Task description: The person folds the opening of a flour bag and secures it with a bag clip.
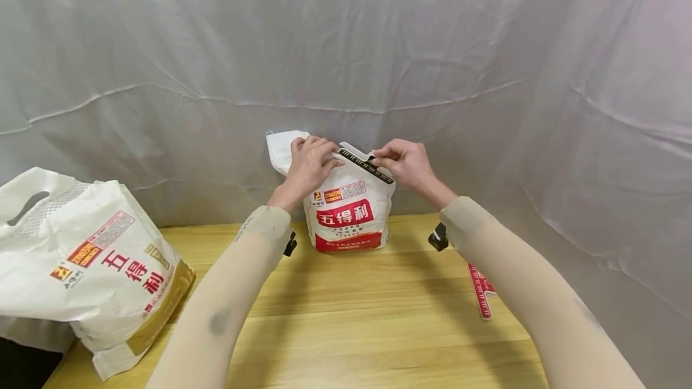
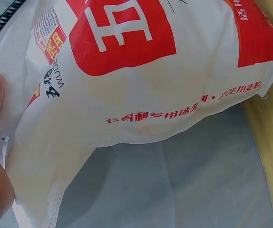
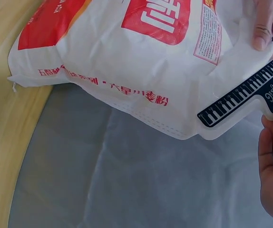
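A white flour bag (image 1: 346,232) with red labels stands upright at the table's back. Across its top, slanting down to the right, lies a black-and-white bag clip (image 1: 365,167) with a piano-key pattern. My right hand (image 1: 404,162) pinches the clip's handle between thumb and fingers; the right wrist view shows the clip (image 3: 241,95) along the bag's upper edge. On the other side, my left hand (image 1: 310,164) grips the bag's top beside the clip's upper end, thumb in front. The bag's white upper corner sticks out left of that hand.
A larger white flour bag (image 1: 108,257) with a handle hole leans at the left of the wooden table (image 1: 324,329). Right of centre lies a red piano-key clip (image 1: 480,296), partly behind the right forearm. A grey cloth (image 1: 346,47) hangs behind.
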Available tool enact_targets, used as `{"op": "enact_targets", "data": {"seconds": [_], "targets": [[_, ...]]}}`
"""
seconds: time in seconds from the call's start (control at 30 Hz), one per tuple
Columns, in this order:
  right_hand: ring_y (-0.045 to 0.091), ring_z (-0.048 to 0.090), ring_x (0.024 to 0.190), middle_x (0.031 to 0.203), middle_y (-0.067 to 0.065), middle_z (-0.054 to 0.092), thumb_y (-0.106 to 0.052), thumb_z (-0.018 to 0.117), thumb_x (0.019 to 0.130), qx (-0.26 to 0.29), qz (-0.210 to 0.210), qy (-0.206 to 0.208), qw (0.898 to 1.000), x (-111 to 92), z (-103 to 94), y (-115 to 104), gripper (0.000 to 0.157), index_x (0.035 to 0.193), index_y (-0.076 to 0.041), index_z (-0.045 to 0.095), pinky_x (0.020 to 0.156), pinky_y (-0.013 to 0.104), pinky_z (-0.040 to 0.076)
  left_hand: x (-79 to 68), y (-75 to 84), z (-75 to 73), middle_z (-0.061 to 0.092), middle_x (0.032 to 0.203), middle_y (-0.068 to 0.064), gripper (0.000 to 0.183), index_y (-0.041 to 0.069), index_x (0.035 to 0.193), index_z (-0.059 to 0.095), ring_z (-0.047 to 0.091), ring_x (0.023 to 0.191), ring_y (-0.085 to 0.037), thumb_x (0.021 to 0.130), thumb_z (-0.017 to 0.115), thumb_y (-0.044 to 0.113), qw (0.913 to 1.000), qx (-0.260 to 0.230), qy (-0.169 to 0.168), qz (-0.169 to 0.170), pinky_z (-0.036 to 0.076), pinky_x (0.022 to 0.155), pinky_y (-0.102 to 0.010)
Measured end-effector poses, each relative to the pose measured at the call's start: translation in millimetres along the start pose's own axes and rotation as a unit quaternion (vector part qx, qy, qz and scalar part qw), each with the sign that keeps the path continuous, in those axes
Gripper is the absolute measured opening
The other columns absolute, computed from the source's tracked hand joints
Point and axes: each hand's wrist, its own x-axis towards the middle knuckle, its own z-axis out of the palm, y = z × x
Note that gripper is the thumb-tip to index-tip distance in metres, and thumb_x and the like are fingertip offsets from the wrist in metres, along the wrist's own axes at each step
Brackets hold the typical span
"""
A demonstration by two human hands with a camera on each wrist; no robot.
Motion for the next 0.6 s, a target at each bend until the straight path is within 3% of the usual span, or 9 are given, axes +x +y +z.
{"op": "enact_targets", "data": {"seconds": [0.23, 0.6], "targets": [[0.028, 0.077, 0.083, 0.098, 0.014, 0.079, -0.001, 0.084, 0.086, 0.009, 0.020, -0.013, 1.000, 0.8, 3.5, 1.9, 0.006, 0.090, 0.000, 0.079, 0.066, 0.015, 0.055, -0.6, 1.5, -3.4, 0.076, 0.116, -0.003, 0.027, 0.012, 0.113, 0.073, 0.056, 0.118, -0.025, 0.093, 0.079, 0.029, 0.9991, -0.035, -0.002, -0.025, 0.023, 0.114, -0.051], [0.022, 0.074, 0.078, 0.098, 0.011, 0.079, -0.005, 0.085, 0.086, -0.015, 0.028, -0.031, 0.999, 3.6, 4.2, 2.8, 0.007, 0.091, -0.004, 0.080, 0.064, 0.016, 0.053, -4.7, -2.1, -6.5, 0.067, 0.117, -0.006, 0.018, 0.009, 0.116, 0.065, 0.062, 0.114, -0.027, 0.102, 0.067, 0.021, 0.9995, -0.019, 0.023, 0.013, 0.030, 0.111, -0.051]]}}
